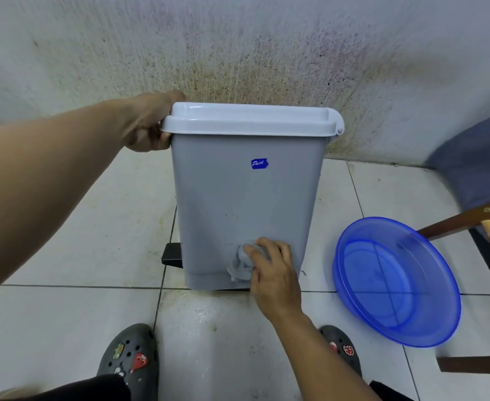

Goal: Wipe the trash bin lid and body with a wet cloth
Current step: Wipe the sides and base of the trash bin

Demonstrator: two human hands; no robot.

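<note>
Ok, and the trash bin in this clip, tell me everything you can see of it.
The trash bin is a grey plastic rectangular body, upright on the tiled floor near the wall. Its white lid is shut, with a hinge knob at the right corner. A blue sticker sits high on the facing side, and a black pedal sticks out low at the left. The left hand grips the lid's left edge; the right hand holds a grey cloth against the lower body.

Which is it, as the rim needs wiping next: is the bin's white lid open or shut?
Shut: the white plastic lid sits flat on the grey plastic bin body.
</note>
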